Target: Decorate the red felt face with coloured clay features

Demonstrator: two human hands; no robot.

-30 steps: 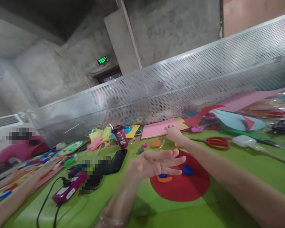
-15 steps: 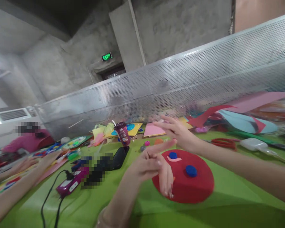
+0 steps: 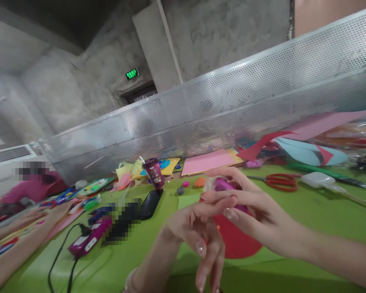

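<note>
At upper left, a green-lit sign [image 3: 131, 73] reads "EXIT". Lower centre, the left hand [image 3: 201, 230] droops, grip loosely spread, index finger extended rightward. Right of centre, a purple packet [image 3: 223, 185] fills the right hand's [image 3: 258, 211] curled grip.

So my left forearm [image 3: 158, 256] slants up from the near edge of the surface, wrist [image 3: 172, 230] bent so the left hand [image 3: 201, 232] tips over to the right. Its index finger [image 3: 219, 206] sticks out sideways, thumb [image 3: 196, 241] crooked, the other fingers dangling loosely toward that near edge. Right forearm [image 3: 329, 252] comes in lower, from the near right corner side. The right hand [image 3: 250, 203] is curled in a grip, thumb [image 3: 240, 221] pointing left. Both sets of fingers overlap; can't tell if they're actually touching.
</note>
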